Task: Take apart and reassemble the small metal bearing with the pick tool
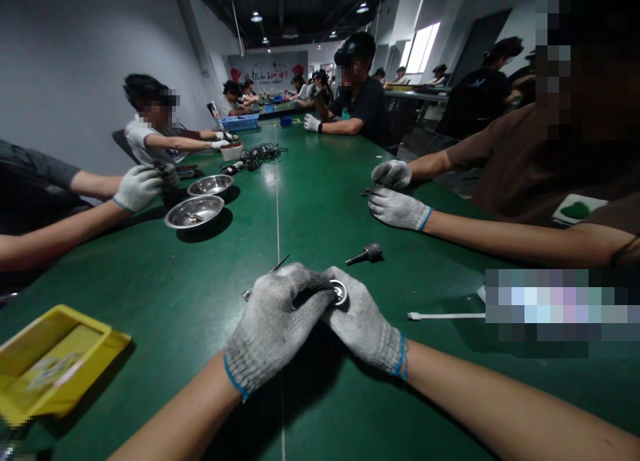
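Note:
My left hand (280, 321) and my right hand (363, 321), both in grey-white knit gloves with blue cuffs, meet above the green table. A small round metal part with a bright rim (339, 292) sits in the closed fingers of my right hand, its hollow face turned up. My left thumb and fingers are pinched together at its near-left edge; whatever lies between those fingertips is hidden. Partly covered by my left hand, a thin metal tool (280, 264) pokes out behind it. Beyond my hands a dark metal piece with a cylindrical head and narrow shaft (367, 253) lies on the table.
A yellow bin (107, 351) stands at left. Two steel bowls (195, 214) and a heap of black cables (260, 156) are farther off. A white cable (445, 316) lies at right. Co-workers' gloved hands (400, 208) work on both sides of the green table (320, 201).

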Motion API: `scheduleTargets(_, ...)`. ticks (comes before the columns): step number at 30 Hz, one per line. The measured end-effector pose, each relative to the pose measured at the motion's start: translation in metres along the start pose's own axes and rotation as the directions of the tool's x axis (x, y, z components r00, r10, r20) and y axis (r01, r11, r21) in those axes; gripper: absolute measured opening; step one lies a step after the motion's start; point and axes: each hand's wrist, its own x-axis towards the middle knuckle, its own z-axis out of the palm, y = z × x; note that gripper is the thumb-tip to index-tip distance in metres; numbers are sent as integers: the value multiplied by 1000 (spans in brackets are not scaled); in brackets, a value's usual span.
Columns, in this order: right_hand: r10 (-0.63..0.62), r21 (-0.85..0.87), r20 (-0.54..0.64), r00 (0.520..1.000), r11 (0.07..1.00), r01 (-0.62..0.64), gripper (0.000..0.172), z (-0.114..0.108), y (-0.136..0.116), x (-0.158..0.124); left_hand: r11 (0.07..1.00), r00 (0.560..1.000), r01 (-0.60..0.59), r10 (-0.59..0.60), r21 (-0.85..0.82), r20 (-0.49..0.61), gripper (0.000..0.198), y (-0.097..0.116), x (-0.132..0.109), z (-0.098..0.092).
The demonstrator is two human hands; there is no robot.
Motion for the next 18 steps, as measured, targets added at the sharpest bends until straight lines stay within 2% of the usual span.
scheduleTargets(3,-26,-11,17,1000,1000,26,11,0,1,0,1000,998,5,-6,13,67,13,1,2,-2)
scheduleTargets(10,-40,-55,31,999,998,41,12,2,4,-2,998,988,47,-51,28,143,16,5,6,-5)
scheduleTargets(18,-70,-90,53,996,993,75,11,2,6,-3,998,986,41,-46,39,161,17,4,6,-5)
